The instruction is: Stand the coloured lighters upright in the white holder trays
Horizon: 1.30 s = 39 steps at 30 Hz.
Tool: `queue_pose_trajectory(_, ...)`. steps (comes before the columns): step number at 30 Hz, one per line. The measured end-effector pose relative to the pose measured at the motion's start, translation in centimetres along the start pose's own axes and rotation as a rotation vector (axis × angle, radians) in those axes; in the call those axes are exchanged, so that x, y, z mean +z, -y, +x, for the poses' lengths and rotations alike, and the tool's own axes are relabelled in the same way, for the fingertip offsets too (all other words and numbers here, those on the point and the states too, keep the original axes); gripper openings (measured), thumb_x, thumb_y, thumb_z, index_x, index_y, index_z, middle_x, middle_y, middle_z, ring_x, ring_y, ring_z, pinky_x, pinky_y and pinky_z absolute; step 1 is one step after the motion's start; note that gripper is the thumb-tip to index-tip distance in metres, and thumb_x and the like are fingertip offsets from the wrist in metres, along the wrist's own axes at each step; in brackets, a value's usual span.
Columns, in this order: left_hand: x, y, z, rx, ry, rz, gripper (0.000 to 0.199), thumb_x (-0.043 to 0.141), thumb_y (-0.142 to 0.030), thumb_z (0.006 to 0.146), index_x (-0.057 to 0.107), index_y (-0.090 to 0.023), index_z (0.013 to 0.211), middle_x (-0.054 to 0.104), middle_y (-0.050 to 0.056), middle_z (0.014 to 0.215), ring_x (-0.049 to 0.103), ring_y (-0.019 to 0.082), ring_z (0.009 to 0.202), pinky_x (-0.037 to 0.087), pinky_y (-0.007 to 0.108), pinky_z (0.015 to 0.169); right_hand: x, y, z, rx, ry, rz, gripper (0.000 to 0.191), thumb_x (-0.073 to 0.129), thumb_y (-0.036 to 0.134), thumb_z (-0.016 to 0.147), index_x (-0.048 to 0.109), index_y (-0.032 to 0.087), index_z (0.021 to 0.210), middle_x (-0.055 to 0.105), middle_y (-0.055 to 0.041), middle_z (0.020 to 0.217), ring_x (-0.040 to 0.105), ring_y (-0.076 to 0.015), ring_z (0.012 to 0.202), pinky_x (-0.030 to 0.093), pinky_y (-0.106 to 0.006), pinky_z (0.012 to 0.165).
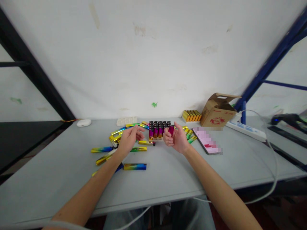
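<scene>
My right hand (177, 138) is closed around a small purple lighter (171, 129), held upright with its thumb raised. Just beside it stands a block of purple-and-orange lighters (155, 131) with black tops, partly hidden by the fingers. To the left, my left hand (130, 136) hovers with its fingers loosely bent and apart, and I see nothing in them. Around and below it lie several shiny yellow, blue and green sleeves (134, 166). A yellow piece with a dark end (146, 142) lies between the hands.
A phone (206, 141) lies right of my right hand. Behind it are a tray of yellow-orange cylinders (192, 116), an open cardboard box (217, 113) and a power strip (247, 130). A white perforated tray (127, 121) and a white case (83, 123) sit near the wall.
</scene>
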<state>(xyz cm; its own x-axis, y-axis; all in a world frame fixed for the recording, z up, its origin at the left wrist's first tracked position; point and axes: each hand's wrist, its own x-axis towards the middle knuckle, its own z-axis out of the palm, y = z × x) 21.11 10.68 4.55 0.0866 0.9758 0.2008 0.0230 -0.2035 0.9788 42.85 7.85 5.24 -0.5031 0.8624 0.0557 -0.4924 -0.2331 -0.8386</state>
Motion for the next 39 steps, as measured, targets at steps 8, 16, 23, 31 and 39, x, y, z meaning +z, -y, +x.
queue_pose_trajectory(8, 0.15, -0.31, -0.10, -0.034, -0.004, -0.056, 0.059, 0.055, -0.070, 0.072, 0.065, -0.012, 0.071, 0.064, 0.005, 0.054, 0.057, 0.015, 0.049, 0.046, 0.027, 0.051, -0.29, -0.54, 0.49, -0.017, -0.077, -0.079, 0.048, 0.040, 0.061, 0.079, 0.032, 0.022, 0.052, 0.019, 0.0091, 0.043, 0.012, -0.0064, 0.038, 0.012, -0.017, 0.033)
queue_pose_trajectory(16, 0.21, -0.38, -0.05, -0.047, -0.007, -0.063, 0.060, 0.057, -0.072, 0.068, 0.063, -0.013, 0.068, 0.063, 0.004, 0.052, 0.056, 0.014, 0.047, 0.045, 0.026, 0.050, 0.24, -0.37, 0.63, 0.010, -0.219, -0.081, 0.045, 0.028, 0.055, 0.084, 0.028, 0.023, 0.053, 0.017, 0.0091, 0.043, 0.008, -0.0066, 0.038, 0.010, -0.017, 0.034)
queue_pose_trajectory(23, 0.29, -0.36, -0.06, -0.055, -0.005, -0.068, 0.060, 0.058, -0.073, 0.066, 0.063, -0.013, 0.067, 0.063, 0.004, 0.052, 0.056, 0.014, 0.046, 0.045, 0.026, 0.049, 0.39, -0.34, 0.85, 0.008, -0.336, -0.125, 0.040, 0.028, 0.048, 0.086, 0.030, 0.022, 0.055, 0.017, 0.0089, 0.045, 0.010, -0.0063, 0.036, 0.008, -0.017, 0.036)
queue_pose_trajectory(31, 0.25, -0.21, 0.01, -0.055, -0.009, -0.049, 0.060, 0.056, -0.073, 0.068, 0.063, -0.013, 0.067, 0.064, 0.004, 0.052, 0.057, 0.014, 0.047, 0.045, 0.026, 0.050, 0.30, -0.04, 0.78, 0.009, -0.349, -0.128, 0.038, 0.022, 0.044, 0.087, 0.028, 0.022, 0.057, 0.018, 0.0088, 0.044, 0.008, -0.0069, 0.038, 0.007, -0.017, 0.035)
queue_pose_trajectory(39, 0.21, -0.22, 0.04, -0.057, -0.008, -0.042, 0.060, 0.057, -0.073, 0.066, 0.062, -0.013, 0.067, 0.063, 0.004, 0.052, 0.056, 0.014, 0.047, 0.045, 0.026, 0.050, 0.34, -0.39, 0.84, 0.020, -0.309, -0.136, 0.037, 0.024, 0.046, 0.086, 0.030, 0.023, 0.057, 0.019, 0.0087, 0.045, 0.010, -0.0075, 0.038, 0.010, -0.018, 0.034)
